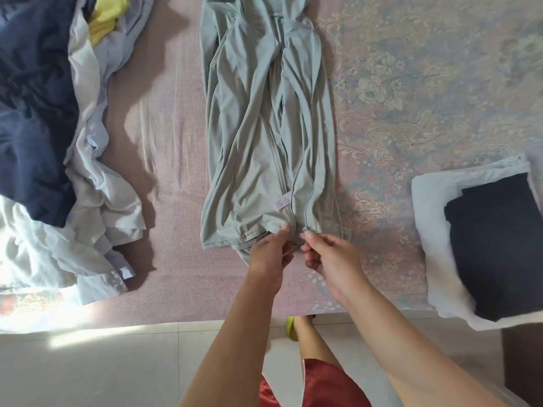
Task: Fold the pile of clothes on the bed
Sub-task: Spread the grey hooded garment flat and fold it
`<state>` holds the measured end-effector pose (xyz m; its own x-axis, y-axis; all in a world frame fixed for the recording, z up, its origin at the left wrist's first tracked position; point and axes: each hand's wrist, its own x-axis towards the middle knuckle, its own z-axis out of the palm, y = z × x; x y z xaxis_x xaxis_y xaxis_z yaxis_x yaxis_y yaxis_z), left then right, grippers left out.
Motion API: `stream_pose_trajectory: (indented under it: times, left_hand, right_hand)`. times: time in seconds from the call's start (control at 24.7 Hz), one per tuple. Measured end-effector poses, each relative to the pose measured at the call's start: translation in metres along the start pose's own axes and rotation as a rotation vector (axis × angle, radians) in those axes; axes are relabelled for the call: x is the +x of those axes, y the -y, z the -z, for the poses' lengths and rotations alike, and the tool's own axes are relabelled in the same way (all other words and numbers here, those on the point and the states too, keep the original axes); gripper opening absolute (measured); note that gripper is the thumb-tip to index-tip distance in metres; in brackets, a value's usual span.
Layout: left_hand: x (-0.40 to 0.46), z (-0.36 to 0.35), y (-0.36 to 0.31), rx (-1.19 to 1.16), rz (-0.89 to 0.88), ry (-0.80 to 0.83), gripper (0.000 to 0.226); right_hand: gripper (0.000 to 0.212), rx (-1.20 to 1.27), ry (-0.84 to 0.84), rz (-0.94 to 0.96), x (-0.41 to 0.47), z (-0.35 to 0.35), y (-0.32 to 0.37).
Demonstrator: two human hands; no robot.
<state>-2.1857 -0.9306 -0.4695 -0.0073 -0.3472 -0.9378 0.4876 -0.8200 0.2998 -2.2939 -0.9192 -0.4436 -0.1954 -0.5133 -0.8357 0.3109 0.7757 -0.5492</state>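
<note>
Both hands pinch the jacket [264,127] hem: left hand [269,254] beside the zipper, right hand [329,257] at the zipper pull. The cloth looks thin, soft and slippery; better to hold it by the hem corners.

Both hands reach forward close together, left hand [269,254] and right hand [330,258] pinching with curled fingers

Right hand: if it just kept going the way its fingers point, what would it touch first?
The right hand already pinches the zipper at the hem of the grey-green jacket; going on, it would probably slide over that jacket.
</note>
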Motion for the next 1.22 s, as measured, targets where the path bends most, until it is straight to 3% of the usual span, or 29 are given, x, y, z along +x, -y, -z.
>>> stream_pose_trajectory:
  times: [0.24, 0.41, 0.61, 1.05, 1.22]
  left_hand:
    - [-0.015, -0.004, -0.01, -0.171, -0.094, 0.073, 0.021]
    - [-0.022, -0.009, -0.01, -0.117, -0.161, -0.014, 0.006]
    - [-0.025, -0.013, -0.007, -0.028, -0.25, -0.127, 0.015]
    - [-0.028, -0.01, 0.0, 0.173, -0.349, -0.057, 0.009]
    - [-0.026, -0.003, -0.005, 0.325, -0.366, 0.028, 0.009]
  right_hand:
    - [0.017, 0.011, 0.025, 0.004, -0.007, -0.004, 0.005]
    - [0.019, 0.053, 0.035, 0.002, -0.009, -0.007, 0.007]
    - [0.02, 0.113, 0.055, -0.007, -0.01, -0.008, 0.007]
    - [0.014, 0.124, -0.03, 0.072, -0.007, -0.007, 0.006]
    - [0.016, 0.198, 0.091, -0.093, -0.005, 0.0, 0.009]
